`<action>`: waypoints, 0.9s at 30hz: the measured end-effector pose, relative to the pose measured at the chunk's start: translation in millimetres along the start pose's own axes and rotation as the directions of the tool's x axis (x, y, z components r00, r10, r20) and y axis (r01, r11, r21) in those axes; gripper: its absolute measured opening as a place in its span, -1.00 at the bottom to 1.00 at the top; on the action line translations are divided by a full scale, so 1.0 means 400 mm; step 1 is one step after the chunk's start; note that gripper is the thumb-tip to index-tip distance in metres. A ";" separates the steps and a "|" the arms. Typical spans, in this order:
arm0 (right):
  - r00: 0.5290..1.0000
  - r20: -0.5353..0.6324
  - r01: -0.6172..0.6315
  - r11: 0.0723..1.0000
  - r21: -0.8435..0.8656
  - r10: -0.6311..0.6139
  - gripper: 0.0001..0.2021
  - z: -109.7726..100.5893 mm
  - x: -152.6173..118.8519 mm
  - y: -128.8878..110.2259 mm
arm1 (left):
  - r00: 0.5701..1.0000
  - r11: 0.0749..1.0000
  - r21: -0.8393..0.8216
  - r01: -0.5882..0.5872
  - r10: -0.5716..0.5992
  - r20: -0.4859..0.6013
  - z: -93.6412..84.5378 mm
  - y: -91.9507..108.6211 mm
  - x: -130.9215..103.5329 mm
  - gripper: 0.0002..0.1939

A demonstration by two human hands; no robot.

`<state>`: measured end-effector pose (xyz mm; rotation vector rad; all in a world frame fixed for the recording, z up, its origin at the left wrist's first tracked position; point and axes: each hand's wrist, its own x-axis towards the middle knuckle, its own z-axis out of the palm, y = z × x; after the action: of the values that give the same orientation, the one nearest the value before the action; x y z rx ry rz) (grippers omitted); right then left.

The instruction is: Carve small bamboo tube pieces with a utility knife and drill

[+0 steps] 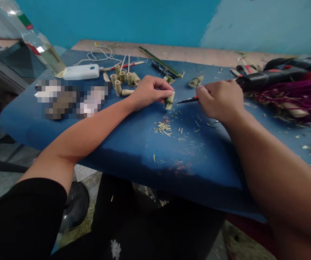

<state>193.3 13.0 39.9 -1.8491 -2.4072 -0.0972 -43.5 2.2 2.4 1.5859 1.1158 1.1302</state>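
Note:
Between the thumb and fingers of my left hand (pixel 151 92) is a short bamboo piece (pixel 169 101), pale with a green band and cut into thin points at its lower end. My right hand (pixel 220 97) is wrapped round a knife (pixel 187 100) with a dark narrow blade and a bit of red near the grip. The blade tip points left, a little apart from the bamboo piece. Below them, a small pile of bamboo slivers (pixel 164 127) lies on the blue table (pixel 133 144). Another bamboo piece (pixel 196 81) lies behind my right hand.
Several short bamboo tubes (pixel 118 87) stand and lie left of my left hand. Behind are a green bamboo strip (pixel 159 61) and a pen (pixel 159 69). A white power bank (pixel 81 72) and bottle (pixel 43 50) are left; a black tool (pixel 272 77) and purple strands (pixel 302 99) right.

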 end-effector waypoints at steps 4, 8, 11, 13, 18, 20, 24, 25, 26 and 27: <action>0.999 0.003 0.044 0.999 0.002 -0.044 -0.47 -0.003 -0.007 -0.011 | 1.000 0.999 0.038 -0.011 0.010 0.029 0.006 0.010 -0.008 -0.91; 0.991 -0.002 0.135 0.991 -0.017 -0.135 -0.51 -0.003 -0.010 -0.018 | 0.997 0.994 0.102 -0.044 0.038 0.059 0.002 0.021 -0.014 -0.94; 0.989 -0.042 0.141 0.990 -0.016 -0.141 -0.53 0.001 -0.011 -0.018 | 0.995 0.987 0.142 -0.078 0.068 0.077 -0.004 0.029 -0.017 -0.96; 0.987 -0.078 0.138 0.990 0.004 -0.137 -0.53 0.005 -0.011 -0.014 | 0.992 0.982 0.163 -0.097 0.082 0.093 -0.006 0.033 -0.018 -0.96; 0.990 -0.032 0.138 0.989 0.044 -0.137 -0.42 0.032 0.000 0.004 | 0.990 0.976 0.189 -0.111 0.092 0.105 -0.004 0.038 -0.019 -0.92; 0.990 -0.005 0.138 0.990 0.042 -0.138 -0.38 0.045 0.005 0.009 | 0.989 0.973 0.199 -0.119 0.098 0.110 -0.003 0.041 -0.020 -0.92; 0.990 -0.015 0.143 0.989 0.034 -0.142 -0.38 0.051 0.004 0.005 | 0.984 0.961 0.235 -0.148 0.120 0.130 -0.003 0.048 -0.024 -0.91; 0.990 -0.017 0.140 0.990 0.020 -0.140 -0.39 0.048 0.002 0.003 | 0.982 0.956 0.246 -0.161 0.131 0.133 -0.004 0.049 -0.025 -0.90; 0.990 -0.018 0.138 0.990 0.003 -0.138 -0.40 0.044 -0.001 0.001 | 0.981 0.951 0.255 -0.174 0.143 0.135 -0.004 0.050 -0.025 -0.90; 0.990 -0.024 0.138 0.990 -0.013 -0.138 -0.40 0.040 -0.004 -0.001 | 0.979 0.947 0.262 -0.183 0.152 0.133 -0.005 0.050 -0.025 -0.90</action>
<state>192.5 13.2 23.8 -1.6739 -2.5205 -0.1439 -43.8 -11.7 19.9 1.9668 1.1153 1.0135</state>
